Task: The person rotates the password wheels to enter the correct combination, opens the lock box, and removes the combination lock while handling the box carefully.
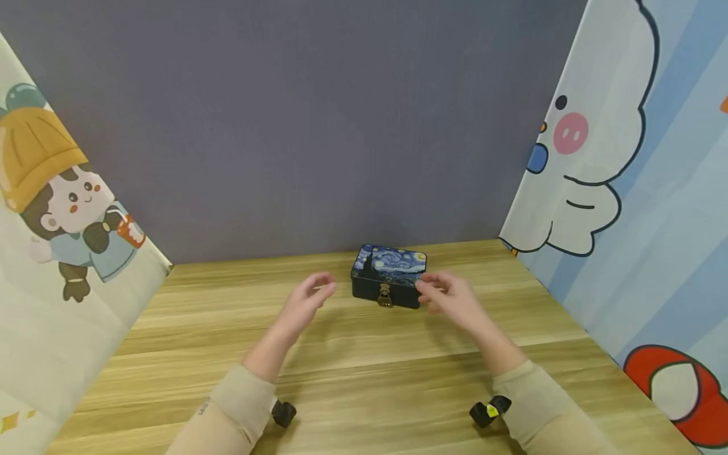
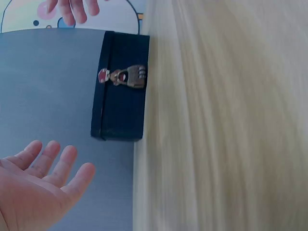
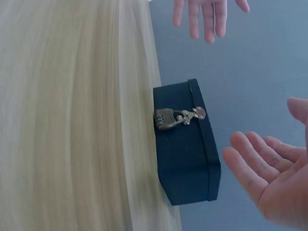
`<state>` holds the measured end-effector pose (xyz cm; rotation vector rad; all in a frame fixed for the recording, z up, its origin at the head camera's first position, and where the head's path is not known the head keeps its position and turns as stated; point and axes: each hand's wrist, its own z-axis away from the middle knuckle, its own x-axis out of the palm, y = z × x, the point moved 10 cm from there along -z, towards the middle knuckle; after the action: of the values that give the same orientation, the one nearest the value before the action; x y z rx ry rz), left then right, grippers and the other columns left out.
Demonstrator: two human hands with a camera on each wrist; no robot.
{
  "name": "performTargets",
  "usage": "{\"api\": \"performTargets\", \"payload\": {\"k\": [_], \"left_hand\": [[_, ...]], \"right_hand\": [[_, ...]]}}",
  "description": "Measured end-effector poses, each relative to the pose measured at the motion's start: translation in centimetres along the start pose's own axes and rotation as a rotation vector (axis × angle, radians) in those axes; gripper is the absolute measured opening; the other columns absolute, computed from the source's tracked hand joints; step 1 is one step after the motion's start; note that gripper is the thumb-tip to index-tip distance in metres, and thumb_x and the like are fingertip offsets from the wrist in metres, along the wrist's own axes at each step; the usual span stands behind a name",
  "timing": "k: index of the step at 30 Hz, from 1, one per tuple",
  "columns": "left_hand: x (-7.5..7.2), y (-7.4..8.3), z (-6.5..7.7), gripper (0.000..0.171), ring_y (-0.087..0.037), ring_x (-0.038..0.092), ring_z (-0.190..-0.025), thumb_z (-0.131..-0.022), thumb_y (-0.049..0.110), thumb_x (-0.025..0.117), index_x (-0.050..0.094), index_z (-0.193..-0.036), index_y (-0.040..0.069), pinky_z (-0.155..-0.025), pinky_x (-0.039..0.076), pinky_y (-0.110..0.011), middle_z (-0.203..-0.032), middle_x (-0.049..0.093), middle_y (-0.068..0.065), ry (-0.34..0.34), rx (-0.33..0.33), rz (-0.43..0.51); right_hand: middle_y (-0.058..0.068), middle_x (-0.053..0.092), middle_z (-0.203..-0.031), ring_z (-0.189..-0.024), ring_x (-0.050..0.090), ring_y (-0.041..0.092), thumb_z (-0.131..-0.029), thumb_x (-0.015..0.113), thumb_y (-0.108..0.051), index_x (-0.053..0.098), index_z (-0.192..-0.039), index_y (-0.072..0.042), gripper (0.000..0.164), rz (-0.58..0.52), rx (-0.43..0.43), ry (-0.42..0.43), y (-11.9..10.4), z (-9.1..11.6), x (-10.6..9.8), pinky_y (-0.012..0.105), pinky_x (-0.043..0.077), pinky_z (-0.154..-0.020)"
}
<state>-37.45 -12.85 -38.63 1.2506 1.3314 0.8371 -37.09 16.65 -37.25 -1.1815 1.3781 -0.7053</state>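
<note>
A dark rectangular box with a starry night-sky painting on its lid rests on the wooden table, its lid down. On its front hangs a bronze-coloured combination padlock, fastened through a clasp. My left hand is held in the air to the left of the box, fingers relaxed and a gap between them and the box. Close by the box's right end, my right hand overlaps its corner in the head view; the right wrist view shows the fingers apart from it. Neither hand holds anything.
The wood-grain table reaches back to a grey wall panel just behind the box. Cartoon-printed side panels stand at the left and right. Each sleeve cuff has a small black wrist camera.
</note>
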Motion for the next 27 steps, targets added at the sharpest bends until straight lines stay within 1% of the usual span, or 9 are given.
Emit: {"api": "performTargets", "payload": {"k": [3,7,11,16,20,24,27], "left_hand": [[0.7,-0.1,0.0,0.05,-0.036,0.054,-0.127,-0.1,0.029,0.064,0.054,-0.14,0.0,-0.104,0.043,-0.056,-0.141,0.054,-0.019,0.015,-0.022,0.006],[1.6,-0.2,-0.1,0.048,-0.035,0.057,-0.123,-0.1,0.027,0.065,0.055,-0.138,0.0,-0.101,0.045,-0.058,-0.136,0.058,-0.018,0.034,-0.053,0.012],[2.2,-0.8,-0.2,0.046,-0.035,0.06,-0.116,-0.1,0.025,0.064,0.057,-0.136,-0.002,-0.098,0.048,-0.057,-0.128,0.062,-0.018,0.053,-0.088,0.017],[2.8,-1.7,-0.3,0.048,-0.033,0.062,-0.111,-0.099,0.029,0.065,0.058,-0.135,-0.002,-0.096,0.05,-0.056,-0.122,0.064,-0.016,0.063,-0.133,-0.005],[3.3,-2.2,-0.3,0.052,-0.034,0.062,-0.112,-0.1,0.031,0.064,0.055,-0.138,-0.003,-0.097,0.049,-0.056,-0.126,0.064,-0.016,0.047,-0.166,-0.009],[4.0,-2.4,-0.6,0.054,-0.033,0.062,-0.111,-0.101,0.031,0.063,0.053,-0.14,-0.004,-0.097,0.05,-0.055,-0.128,0.063,-0.017,0.023,-0.177,-0.024],[4.3,-2.5,-0.9,0.054,-0.03,0.062,-0.108,-0.1,0.032,0.063,0.054,-0.139,-0.004,-0.095,0.051,-0.054,-0.126,0.063,-0.017,0.021,-0.178,-0.037]], "right_hand": [[0.026,0.065,-0.123,-0.1,0.071,0.035,-0.1,0.065,-0.036,0.054,-0.138,0.007,0.059,0.009,0.027,-0.026,0.3,0.0,0.8,0.047,0.06,-0.076],[0.025,0.065,-0.121,-0.102,0.07,0.038,-0.101,0.064,-0.036,0.058,-0.133,0.003,0.051,0.021,0.072,-0.055,0.8,-0.2,1.8,0.052,0.058,-0.079],[0.024,0.066,-0.119,-0.103,0.069,0.041,-0.101,0.063,-0.033,0.062,-0.128,0.0,0.042,0.046,0.12,-0.075,1.6,-0.4,2.8,0.052,0.058,-0.078],[0.022,0.069,-0.113,-0.093,0.071,0.038,-0.099,0.066,-0.033,0.061,-0.13,0.001,0.046,0.119,0.151,-0.079,2.4,-0.8,3.7,0.05,0.059,-0.07],[0.017,0.071,-0.108,-0.089,0.071,0.037,-0.098,0.068,-0.032,0.058,-0.136,0.001,0.052,0.145,0.181,-0.09,3.1,-1.0,4.5,0.049,0.059,-0.067],[0.012,0.072,-0.103,-0.082,0.071,0.035,-0.097,0.07,-0.029,0.055,-0.139,0.004,0.055,0.176,0.185,-0.102,3.4,-1.1,5.2,0.047,0.059,-0.063],[0.013,0.072,-0.099,-0.076,0.071,0.032,-0.097,0.069,-0.026,0.053,-0.141,0.005,0.056,0.211,0.179,-0.122,3.6,-1.2,5.8,0.045,0.059,-0.06]]}}
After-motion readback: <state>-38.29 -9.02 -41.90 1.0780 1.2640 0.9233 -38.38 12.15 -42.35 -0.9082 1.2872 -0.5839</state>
